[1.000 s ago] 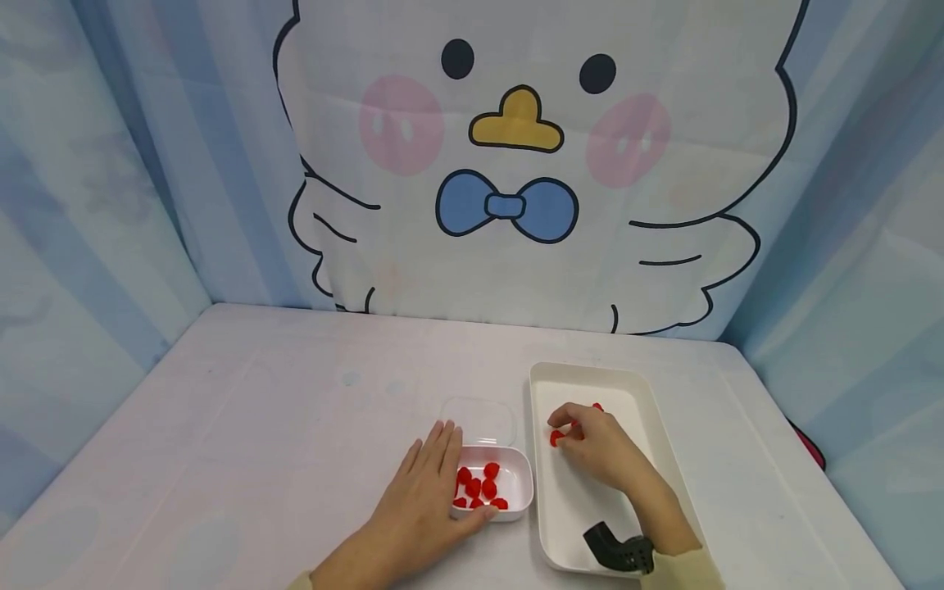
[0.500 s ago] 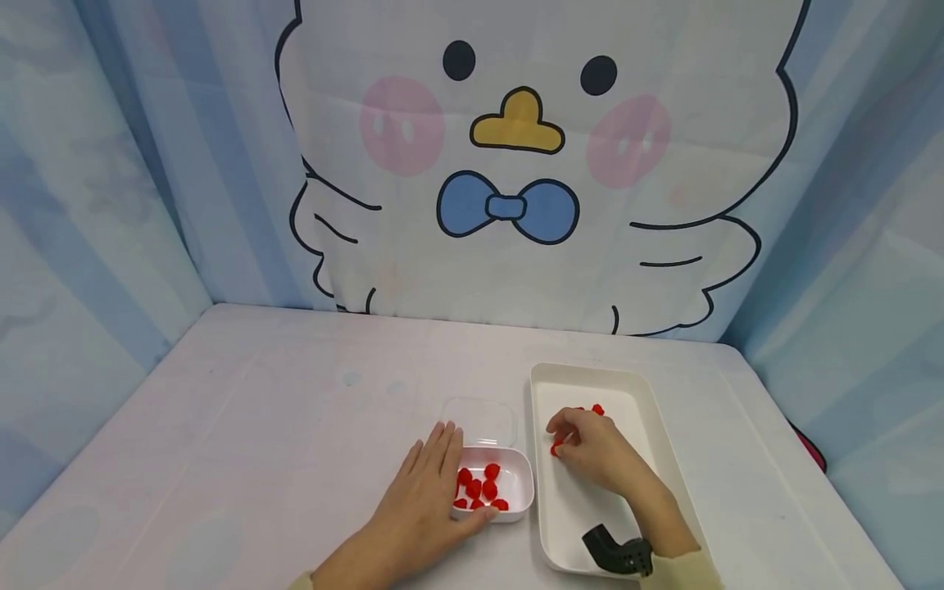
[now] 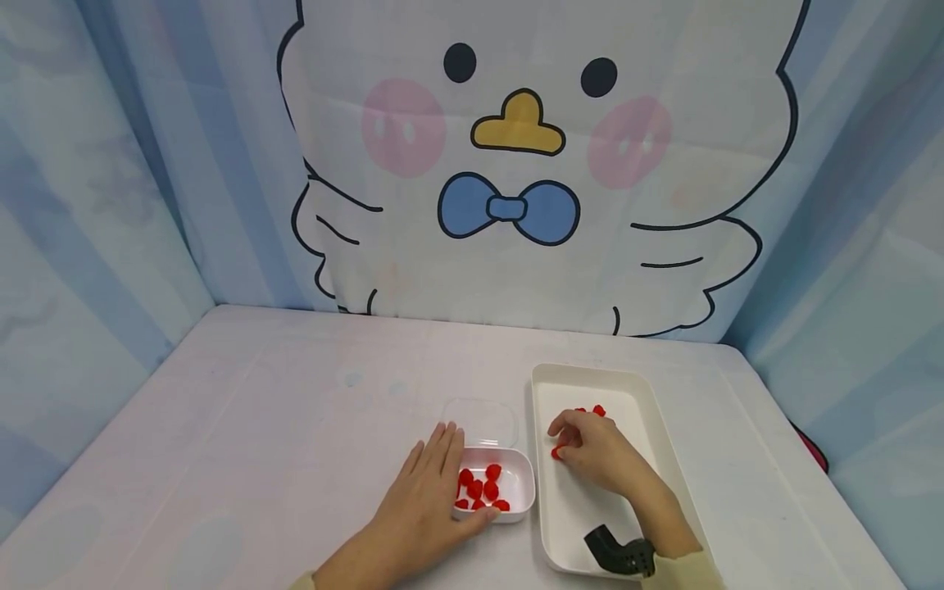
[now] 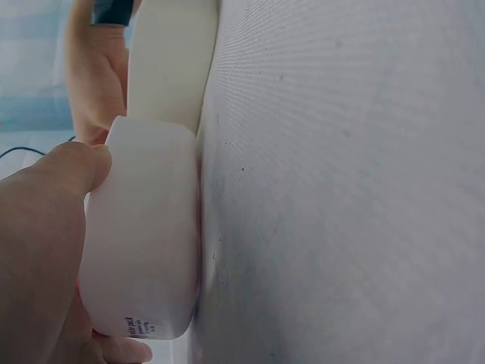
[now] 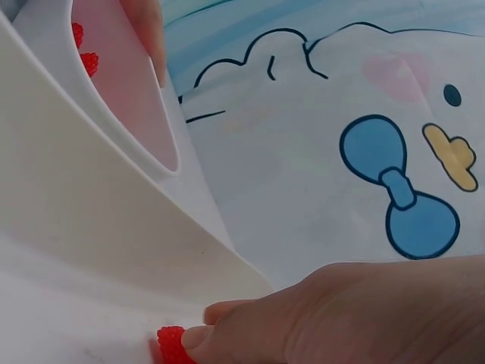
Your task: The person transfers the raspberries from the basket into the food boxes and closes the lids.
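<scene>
My left hand (image 3: 416, 504) lies along the left side of a small white plastic box (image 3: 525, 485), fingers straight, its thumb on the near rim. Several raspberries (image 3: 491, 490) lie inside; the hand covers part of the box. In the left wrist view, the thumb rests over the upper edge of the box (image 4: 144, 227), which has small dark print. Over the white tray (image 3: 583, 537), my right hand (image 3: 601, 447) pinches one raspberry (image 5: 173, 346) between thumb and fingers, low against the tray floor. Other raspberries (image 3: 599, 410) show behind that hand, partly hidden.
A clear plastic lid (image 3: 481, 419) lies flat behind the box. The tray's long rim runs close beside the box's right side. A black strap-like device (image 3: 619, 553) is on the right wrist. A printed curtain (image 3: 509, 270) closes off the table's far edge.
My right fingers and the raspberry at their tips have shifted slightly towards me in the tray. The raspberries behind show more. My left hand stays on the box.
</scene>
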The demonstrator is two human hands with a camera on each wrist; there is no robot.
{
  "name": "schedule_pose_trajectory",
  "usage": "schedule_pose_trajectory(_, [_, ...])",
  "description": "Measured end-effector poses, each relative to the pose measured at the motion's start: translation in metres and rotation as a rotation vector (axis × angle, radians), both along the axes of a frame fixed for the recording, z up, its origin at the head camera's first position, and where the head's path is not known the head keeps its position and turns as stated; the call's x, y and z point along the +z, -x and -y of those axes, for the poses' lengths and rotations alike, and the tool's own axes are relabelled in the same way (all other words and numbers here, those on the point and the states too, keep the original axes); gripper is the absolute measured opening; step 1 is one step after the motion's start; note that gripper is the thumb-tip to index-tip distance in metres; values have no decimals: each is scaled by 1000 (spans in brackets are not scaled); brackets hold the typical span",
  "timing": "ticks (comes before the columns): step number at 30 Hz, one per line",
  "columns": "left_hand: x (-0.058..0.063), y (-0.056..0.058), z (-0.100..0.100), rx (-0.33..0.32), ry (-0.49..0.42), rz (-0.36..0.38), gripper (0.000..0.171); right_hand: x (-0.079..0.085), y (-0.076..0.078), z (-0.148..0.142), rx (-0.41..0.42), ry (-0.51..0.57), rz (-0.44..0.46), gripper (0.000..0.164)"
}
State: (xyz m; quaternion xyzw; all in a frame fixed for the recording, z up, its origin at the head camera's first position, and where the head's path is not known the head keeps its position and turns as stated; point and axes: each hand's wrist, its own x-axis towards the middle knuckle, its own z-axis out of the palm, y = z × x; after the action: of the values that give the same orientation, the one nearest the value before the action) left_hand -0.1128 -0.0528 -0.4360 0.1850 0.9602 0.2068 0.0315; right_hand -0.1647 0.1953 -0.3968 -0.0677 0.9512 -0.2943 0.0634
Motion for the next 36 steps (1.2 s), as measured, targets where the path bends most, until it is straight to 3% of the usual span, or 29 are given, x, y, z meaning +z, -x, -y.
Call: schedule_pose_trajectory(36, [2, -1, 0, 5, -15, 27, 104, 6, 3, -6, 21, 77, -14, 22])
